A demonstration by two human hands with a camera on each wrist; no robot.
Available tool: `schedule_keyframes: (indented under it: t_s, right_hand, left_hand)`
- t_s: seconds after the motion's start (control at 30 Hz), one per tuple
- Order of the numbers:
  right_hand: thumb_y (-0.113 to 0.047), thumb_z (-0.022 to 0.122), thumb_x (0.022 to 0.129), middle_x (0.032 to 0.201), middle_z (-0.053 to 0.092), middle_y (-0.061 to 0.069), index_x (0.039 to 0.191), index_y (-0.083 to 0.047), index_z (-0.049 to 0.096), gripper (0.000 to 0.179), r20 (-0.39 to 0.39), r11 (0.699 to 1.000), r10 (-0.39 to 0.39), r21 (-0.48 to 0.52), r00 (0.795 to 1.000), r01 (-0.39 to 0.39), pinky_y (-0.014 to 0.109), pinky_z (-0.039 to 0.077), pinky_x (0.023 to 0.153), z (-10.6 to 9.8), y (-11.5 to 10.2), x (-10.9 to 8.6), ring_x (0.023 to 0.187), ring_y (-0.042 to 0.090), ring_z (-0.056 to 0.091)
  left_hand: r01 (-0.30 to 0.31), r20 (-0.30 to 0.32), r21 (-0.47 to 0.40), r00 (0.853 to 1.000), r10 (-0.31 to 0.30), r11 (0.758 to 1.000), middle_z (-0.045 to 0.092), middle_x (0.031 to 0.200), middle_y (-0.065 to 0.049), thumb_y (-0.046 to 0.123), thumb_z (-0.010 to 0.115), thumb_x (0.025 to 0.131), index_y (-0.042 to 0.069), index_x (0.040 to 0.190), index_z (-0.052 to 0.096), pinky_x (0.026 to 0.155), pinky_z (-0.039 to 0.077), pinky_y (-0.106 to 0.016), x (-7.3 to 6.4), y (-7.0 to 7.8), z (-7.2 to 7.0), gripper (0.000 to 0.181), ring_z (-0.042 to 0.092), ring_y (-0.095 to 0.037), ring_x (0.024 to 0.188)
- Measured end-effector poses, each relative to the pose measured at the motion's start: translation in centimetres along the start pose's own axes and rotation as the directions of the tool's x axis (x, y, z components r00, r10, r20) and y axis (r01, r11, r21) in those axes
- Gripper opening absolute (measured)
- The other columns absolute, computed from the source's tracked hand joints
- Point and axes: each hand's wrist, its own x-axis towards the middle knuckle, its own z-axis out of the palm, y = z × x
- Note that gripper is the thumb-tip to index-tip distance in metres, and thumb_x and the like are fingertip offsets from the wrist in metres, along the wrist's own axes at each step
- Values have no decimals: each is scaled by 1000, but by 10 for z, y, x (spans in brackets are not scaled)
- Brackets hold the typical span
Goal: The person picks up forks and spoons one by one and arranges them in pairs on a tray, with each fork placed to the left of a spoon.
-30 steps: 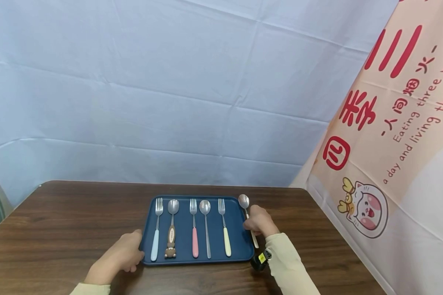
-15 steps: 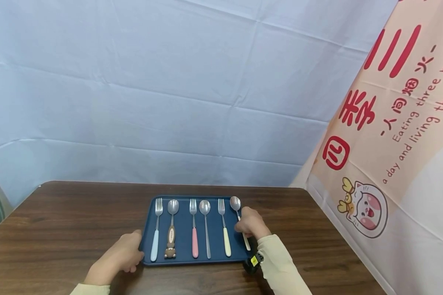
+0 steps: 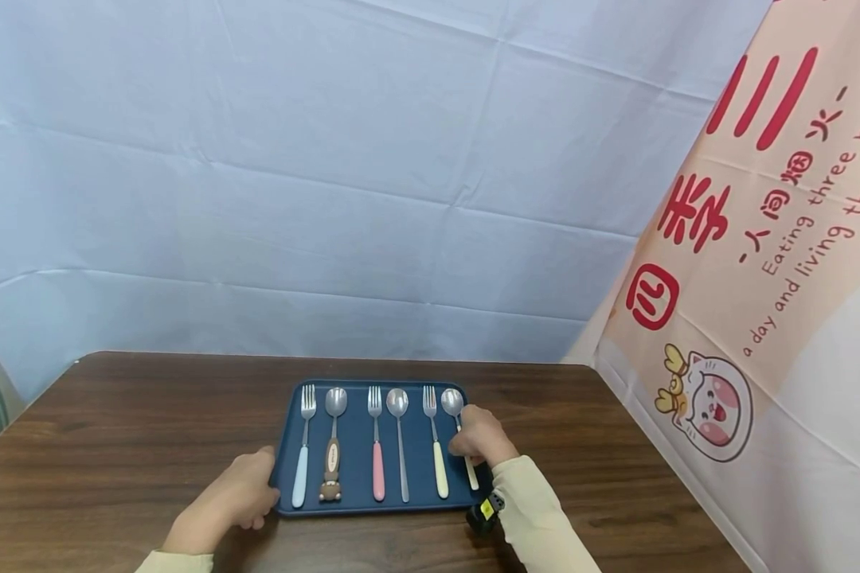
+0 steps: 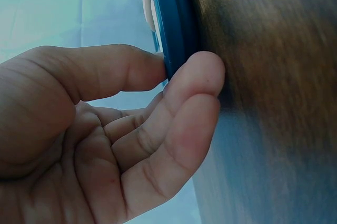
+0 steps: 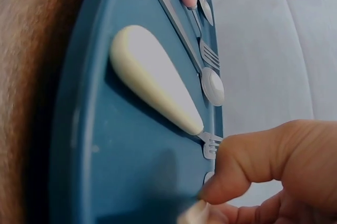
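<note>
My left hand [image 3: 240, 492] pinches the left rim of a dark blue tray [image 4: 171, 19], thumb on top and fingers beneath. At the tray's right end, my right hand [image 3: 482, 435] pinches a spoon [image 3: 452, 400] with a pale cream handle, its bowl pointing away. The spoon is over the tray, just right of a fork [image 3: 439, 469] with a pale yellow handle. In the right wrist view, the thumb and fingers [image 5: 231, 174] hide most of this spoon. Further left lie a plain steel spoon [image 3: 399, 406], a pink-handled fork [image 3: 377, 469], a bear-handled spoon [image 3: 332, 461] and a light blue-handled fork [image 3: 302, 477].
The tray rests on a dark brown wooden table [image 3: 150, 430]. Pale cloth [image 3: 294, 175] hangs behind it, and a printed cloth [image 3: 745, 263] hangs along the right side. A black wrist device [image 3: 483, 513] overlaps the tray's front right corner.
My right hand has carried the cream-handled spoon leftward, from over the tray's right edge to beside the yellow-handled fork. My left hand has stayed at the tray's rim.
</note>
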Motion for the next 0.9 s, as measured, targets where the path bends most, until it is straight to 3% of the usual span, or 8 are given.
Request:
schedule_keyframes:
  t_s: [0.13, 0.63, 0.9]
  right_hand:
    - [2, 66, 71, 68, 51, 15, 91, 7, 55, 23, -6, 1000, 7, 3, 1000, -7, 25, 44, 39, 2, 1, 0, 43, 17, 52]
    - [3, 67, 70, 63, 52, 12, 76, 2, 55, 13, -20, 997, -39, -72, 999, 37, 23, 42, 37, 7, -1, -2, 42, 17, 52]
    - [4, 66, 70, 66, 52, 13, 78, 3, 55, 14, -23, 998, -25, -51, 999, 23, 26, 46, 39, 9, 0, 0, 42, 18, 55]
  left_hand:
    - [-1, 0, 3, 1000, 1, 1000, 50, 54, -9, -8, 57, 81, -22, 114, 41, 37, 43, -26, 1, 0, 0, 40, 52, -16, 39]
    - [-4, -2, -13, 1000, 4, 1000, 49, 55, -10, -8, 57, 81, -21, 114, 41, 38, 43, -27, 0, -1, 0, 39, 52, -16, 39]
    - [-8, -5, -24, 1000, 7, 1000, 49, 55, -10, -8, 58, 82, -21, 114, 40, 38, 44, -28, 0, -1, 0, 39, 52, -16, 39]
